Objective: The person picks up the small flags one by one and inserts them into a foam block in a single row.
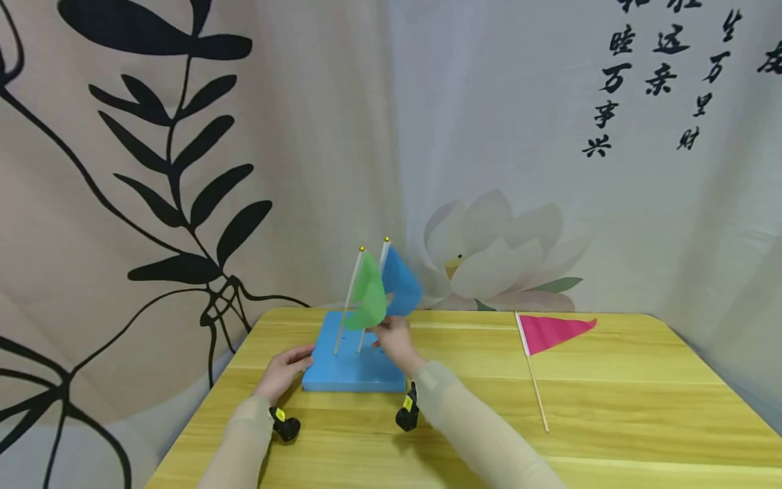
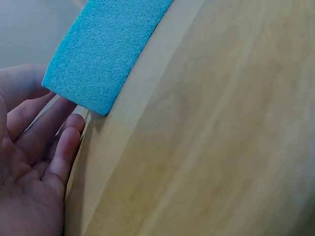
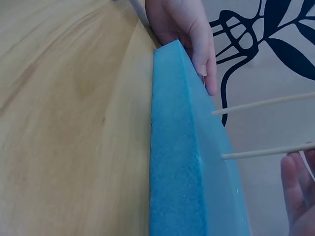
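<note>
A blue foam board (image 1: 354,377) lies flat on the table, with two small flags standing on thin wooden sticks in its top. The green flag (image 1: 368,292) is on the left and leans a little; the blue flag (image 1: 403,282) stands just right of it. My right hand (image 1: 398,345) pinches the blue flag's stick (image 3: 261,153) low down, above the board. At the board's left edge rests my left hand (image 1: 285,370), thumb side against the corner and fingers loosely extended in the left wrist view. The green cloth partly covers the blue flag's stick.
A pink triangular flag (image 1: 556,333) on a wooden stick lies on the wooden table (image 1: 635,401) to the right. Behind the table hangs a pale curtain (image 1: 330,136) with dark leaf prints and writing. Small holes show in the board's top.
</note>
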`<state>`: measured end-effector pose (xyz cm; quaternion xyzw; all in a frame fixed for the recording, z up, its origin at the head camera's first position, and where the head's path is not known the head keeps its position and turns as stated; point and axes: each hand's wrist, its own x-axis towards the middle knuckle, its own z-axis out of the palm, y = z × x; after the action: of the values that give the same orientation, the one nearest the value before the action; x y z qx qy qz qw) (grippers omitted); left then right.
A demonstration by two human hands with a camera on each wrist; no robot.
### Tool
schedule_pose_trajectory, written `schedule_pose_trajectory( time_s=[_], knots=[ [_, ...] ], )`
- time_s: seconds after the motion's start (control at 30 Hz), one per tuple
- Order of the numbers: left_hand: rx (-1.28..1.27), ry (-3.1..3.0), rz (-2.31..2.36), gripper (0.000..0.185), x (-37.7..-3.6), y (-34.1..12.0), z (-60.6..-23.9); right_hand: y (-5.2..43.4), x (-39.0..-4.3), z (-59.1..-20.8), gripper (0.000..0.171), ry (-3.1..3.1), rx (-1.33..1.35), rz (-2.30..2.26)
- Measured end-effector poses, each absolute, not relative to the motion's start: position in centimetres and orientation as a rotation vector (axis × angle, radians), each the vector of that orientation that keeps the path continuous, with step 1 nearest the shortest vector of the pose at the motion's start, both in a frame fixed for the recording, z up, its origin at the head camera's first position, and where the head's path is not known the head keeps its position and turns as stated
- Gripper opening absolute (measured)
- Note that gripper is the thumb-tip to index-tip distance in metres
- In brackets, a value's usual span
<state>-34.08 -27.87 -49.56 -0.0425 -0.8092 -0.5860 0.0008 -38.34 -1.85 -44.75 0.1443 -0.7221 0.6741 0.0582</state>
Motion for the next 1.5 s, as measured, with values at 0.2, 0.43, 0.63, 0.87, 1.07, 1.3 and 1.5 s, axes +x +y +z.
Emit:
schedule_pose_trajectory(
  time_s=[0.2,0.43,0.63,0.87,1.07,1.3,1.5],
  knots=[
    [-0.134,-2.540,-1.841,0.045,-34.0,-27.8,-49.4,-2.0,-38.2,-44.8,0.021,-2.214,0.359,2.052],
    [-0.145,-2.545,-1.823,0.046,-34.0,-27.9,-49.5,-1.8,-38.0,-44.7,0.026,-2.218,0.381,2.076],
    [-0.155,-2.539,-1.833,0.046,-34.0,-27.9,-49.6,-1.8,-38.0,-44.8,0.025,-2.180,0.406,2.099],
    [-0.138,-2.535,-1.835,0.045,-34.0,-27.8,-49.6,-1.1,-35.8,-42.5,0.023,-2.191,0.413,2.095],
    [-0.149,-2.544,-1.822,0.047,-34.2,-28.2,-49.9,0.8,-35.2,-41.5,0.023,-2.148,0.453,2.117],
    [-0.154,-2.542,-1.825,0.048,-34.6,-28.6,-50.0,5.9,-37.7,-43.1,0.024,-2.032,0.439,2.185],
    [-0.177,-2.552,-1.823,0.049,-34.4,-28.5,-50.0,12.1,-36.5,-42.3,0.030,-2.123,0.268,2.133]
  ],
)
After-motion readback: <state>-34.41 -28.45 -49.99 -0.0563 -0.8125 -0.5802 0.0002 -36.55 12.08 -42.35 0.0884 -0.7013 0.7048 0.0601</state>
